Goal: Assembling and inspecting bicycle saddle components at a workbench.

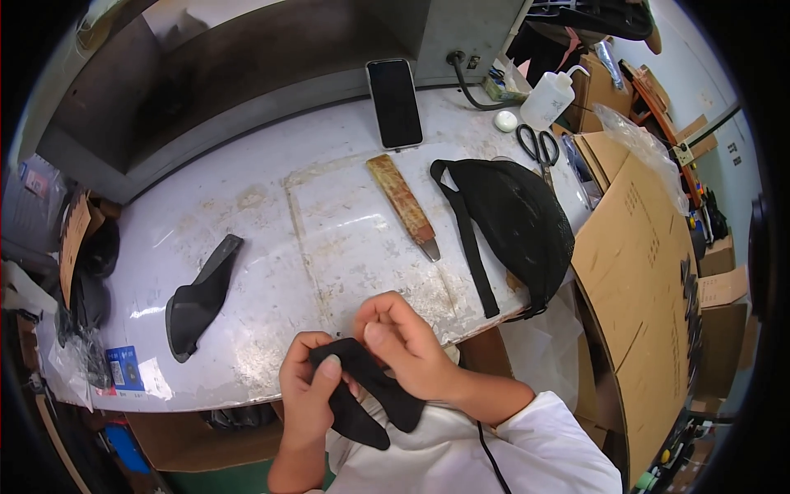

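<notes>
Both my hands hold one black fabric piece [372, 393] just over the near edge of the white worktable [271, 214]. My left hand [306, 387] grips its left end with the thumb on top. My right hand [408, 346] pinches its upper edge, fingers curled over it. A second black shaped piece [197, 298] lies flat on the table to the left. Ahead of my right hand lie a wooden-handled knife [403, 206] and a black mesh bag with a strap [514, 218].
A dark phone [394, 102] leans against the back wall. Scissors [539, 148], a white squeeze bottle [548, 99] and a small white disc [505, 120] sit at the far right. Cardboard sheets [642, 280] stand to the right; bags and black parts crowd the left edge.
</notes>
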The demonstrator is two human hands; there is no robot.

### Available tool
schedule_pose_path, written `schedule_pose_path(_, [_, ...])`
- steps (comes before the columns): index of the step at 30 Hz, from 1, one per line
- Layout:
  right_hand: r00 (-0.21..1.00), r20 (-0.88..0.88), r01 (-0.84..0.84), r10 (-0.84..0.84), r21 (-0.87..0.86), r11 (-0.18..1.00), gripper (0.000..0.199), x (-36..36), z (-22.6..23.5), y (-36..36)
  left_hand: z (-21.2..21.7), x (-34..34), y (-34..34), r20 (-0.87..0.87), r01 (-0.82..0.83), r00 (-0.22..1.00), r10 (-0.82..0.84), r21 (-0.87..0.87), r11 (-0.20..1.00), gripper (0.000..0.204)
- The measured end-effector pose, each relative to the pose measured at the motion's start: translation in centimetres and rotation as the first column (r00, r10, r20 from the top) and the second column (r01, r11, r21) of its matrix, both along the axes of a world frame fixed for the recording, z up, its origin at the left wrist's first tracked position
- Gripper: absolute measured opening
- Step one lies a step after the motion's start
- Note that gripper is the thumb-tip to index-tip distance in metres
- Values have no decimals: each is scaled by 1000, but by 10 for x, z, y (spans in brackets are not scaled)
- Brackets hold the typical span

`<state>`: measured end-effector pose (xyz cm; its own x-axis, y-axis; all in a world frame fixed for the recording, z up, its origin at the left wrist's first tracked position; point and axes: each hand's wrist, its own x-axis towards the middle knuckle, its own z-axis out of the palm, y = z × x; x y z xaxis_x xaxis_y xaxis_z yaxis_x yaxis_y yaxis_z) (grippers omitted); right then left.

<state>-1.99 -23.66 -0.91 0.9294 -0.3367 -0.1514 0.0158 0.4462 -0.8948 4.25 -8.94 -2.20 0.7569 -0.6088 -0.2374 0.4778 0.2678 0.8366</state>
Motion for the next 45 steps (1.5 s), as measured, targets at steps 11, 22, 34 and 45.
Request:
schedule_pose_path(11, [941, -118, -291, 318, 204, 935, 29, 5, -4, -18, 7, 15, -1, -114, 90, 990, -79, 93, 992, 20])
schedule_pose_path(22, [996, 74, 76, -56, -312, 947, 25, -22, -45, -44, 79, 74, -29, 288, 106, 942, -171, 229, 968, 15])
schedule_pose_path(34, [949, 142, 314, -282, -520, 794, 21, -43, -61, -52, 90, 300, -99, 928, -559, 346, 140, 84, 825, 38])
schedule_pose_path(45, [946, 141, 321, -293, -552, 769, 12, -40, -60, -52, 18, 411, -51, 798, -916, -77, -597, 180, 359, 43])
